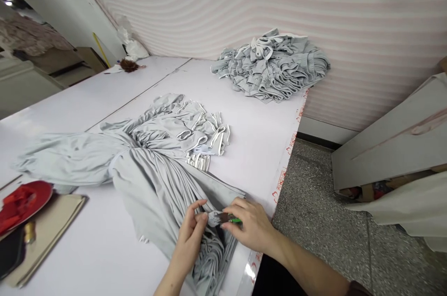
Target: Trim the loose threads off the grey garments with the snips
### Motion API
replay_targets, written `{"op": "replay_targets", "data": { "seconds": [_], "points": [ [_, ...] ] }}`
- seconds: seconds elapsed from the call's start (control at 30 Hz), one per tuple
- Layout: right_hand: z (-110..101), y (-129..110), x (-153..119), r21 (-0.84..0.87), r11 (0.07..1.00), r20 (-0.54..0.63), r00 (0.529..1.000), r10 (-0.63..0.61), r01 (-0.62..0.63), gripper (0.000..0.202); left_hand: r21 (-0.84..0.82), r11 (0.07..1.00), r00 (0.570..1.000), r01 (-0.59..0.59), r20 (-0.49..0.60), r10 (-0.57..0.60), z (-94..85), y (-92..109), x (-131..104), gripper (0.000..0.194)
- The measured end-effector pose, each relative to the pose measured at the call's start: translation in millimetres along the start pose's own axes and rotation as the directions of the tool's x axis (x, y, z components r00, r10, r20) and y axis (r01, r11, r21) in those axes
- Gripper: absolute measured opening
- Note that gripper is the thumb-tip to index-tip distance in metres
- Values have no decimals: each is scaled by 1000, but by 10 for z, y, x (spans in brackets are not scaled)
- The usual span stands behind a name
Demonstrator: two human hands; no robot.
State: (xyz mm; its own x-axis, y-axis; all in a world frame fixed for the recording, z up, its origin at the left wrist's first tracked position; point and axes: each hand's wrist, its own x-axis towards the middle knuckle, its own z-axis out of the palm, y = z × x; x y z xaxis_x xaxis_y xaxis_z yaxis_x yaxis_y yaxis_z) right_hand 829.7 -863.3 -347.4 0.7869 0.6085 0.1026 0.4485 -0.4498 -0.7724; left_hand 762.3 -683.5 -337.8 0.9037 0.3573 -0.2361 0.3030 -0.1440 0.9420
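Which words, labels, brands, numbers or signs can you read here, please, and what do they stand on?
Red lettering, repeated along the right edge of the table: it resembles Chinese characters, but is too small and blurred to quote.
No other lettering can be made out.

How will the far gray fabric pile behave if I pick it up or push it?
The far gray fabric pile is likely floppy: its folds are crumpled. Its many layers suggest some weight. Pushed right, it could slip off the table, whose edge is close.
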Motion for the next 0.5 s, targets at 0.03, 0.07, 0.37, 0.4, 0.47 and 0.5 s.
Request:
{"op": "replay_targets", "data": {
  "seconds": [0.03,0.07,0.37,0.4,0.47,0.5],
  "points": [
    [2,-8,0,-16,1000,-11,1000,-11,11,21,-22,1000,1000,17,0,-17,11,19,1,49],
    [7,-14,3,-26,999,-19,1000,-22,22,19,-37,999,1000,26,2,-26,19,31,2,49],
    [50,35,86,-38,992,-51,992,-118,116,13,-2,997,987,79,140,-78,-77,-72,89,52],
    [53,39,85,-35,992,-48,992,-120,119,15,6,996,983,86,163,-86,-91,-80,103,53],
    [58,40,82,-34,992,-43,991,-124,122,20,19,994,975,106,194,-108,-108,-80,124,54],
    [58,39,80,-36,992,-43,992,-119,118,19,25,993,973,116,198,-119,-112,-72,131,55]
  ]
}}
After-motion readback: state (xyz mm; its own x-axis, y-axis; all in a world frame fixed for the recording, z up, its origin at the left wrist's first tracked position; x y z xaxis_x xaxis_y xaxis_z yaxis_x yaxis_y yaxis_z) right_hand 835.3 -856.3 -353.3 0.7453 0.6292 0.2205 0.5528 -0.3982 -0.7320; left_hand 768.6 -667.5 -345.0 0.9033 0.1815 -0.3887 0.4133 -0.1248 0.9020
